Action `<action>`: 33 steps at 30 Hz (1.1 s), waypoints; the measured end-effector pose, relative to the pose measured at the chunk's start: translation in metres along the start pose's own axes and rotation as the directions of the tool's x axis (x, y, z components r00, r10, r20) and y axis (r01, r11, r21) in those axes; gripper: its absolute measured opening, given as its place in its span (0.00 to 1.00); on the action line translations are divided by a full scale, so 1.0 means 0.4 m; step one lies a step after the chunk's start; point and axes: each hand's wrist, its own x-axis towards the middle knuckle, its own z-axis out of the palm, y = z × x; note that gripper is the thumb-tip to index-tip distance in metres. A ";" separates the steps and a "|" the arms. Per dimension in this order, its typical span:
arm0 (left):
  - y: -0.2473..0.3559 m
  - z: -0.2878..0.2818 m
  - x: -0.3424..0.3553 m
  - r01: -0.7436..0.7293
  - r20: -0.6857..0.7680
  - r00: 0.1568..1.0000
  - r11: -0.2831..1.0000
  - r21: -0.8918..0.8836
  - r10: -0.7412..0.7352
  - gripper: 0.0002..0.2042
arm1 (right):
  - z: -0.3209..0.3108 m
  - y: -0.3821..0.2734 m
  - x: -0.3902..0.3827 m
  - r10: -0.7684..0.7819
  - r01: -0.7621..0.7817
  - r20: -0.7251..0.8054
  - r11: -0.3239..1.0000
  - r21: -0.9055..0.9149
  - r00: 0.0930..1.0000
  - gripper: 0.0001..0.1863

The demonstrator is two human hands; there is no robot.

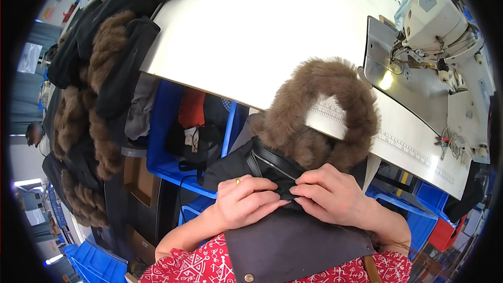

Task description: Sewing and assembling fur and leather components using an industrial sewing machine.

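I see a black fabric garment (230,166) bunched at the near edge of the table, its body running down toward the wearer's lap. A silver-toothed zipper (276,164) edged in smooth black trim slants across it, and a thick brown fur trim (362,110) arches up onto the white tabletop (251,31), covering part of the printed ruler scale (390,141). To my right stands a white sewing machine (432,18); to my left, a blue plastic bin (157,157) and a heap of black, fur-trimmed garments (123,47). A dark apron (304,243) lies just below the work. The left hand (247,200) and right hand (331,195) nearly meet, fingertips pinched on the black fabric beside the zipper's lower end, which they hide from me.
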 end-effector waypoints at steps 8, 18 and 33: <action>-0.005 -0.032 0.020 0.273 0.158 0.958 0.932 -0.238 -0.241 0.22 | 0.003 -0.007 -0.015 -0.019 0.017 -0.025 0.997 -0.073 1.000 0.17; -0.003 -0.050 0.053 0.029 0.285 0.958 0.999 -0.017 -0.023 0.29 | 0.016 -0.007 -0.017 0.041 -0.041 -0.062 0.999 -0.012 0.997 0.18; -0.006 -0.056 0.039 0.544 0.391 0.833 0.451 -0.708 -0.391 0.25 | 0.001 -0.027 -0.013 0.182 -0.184 0.041 0.982 0.045 0.982 0.25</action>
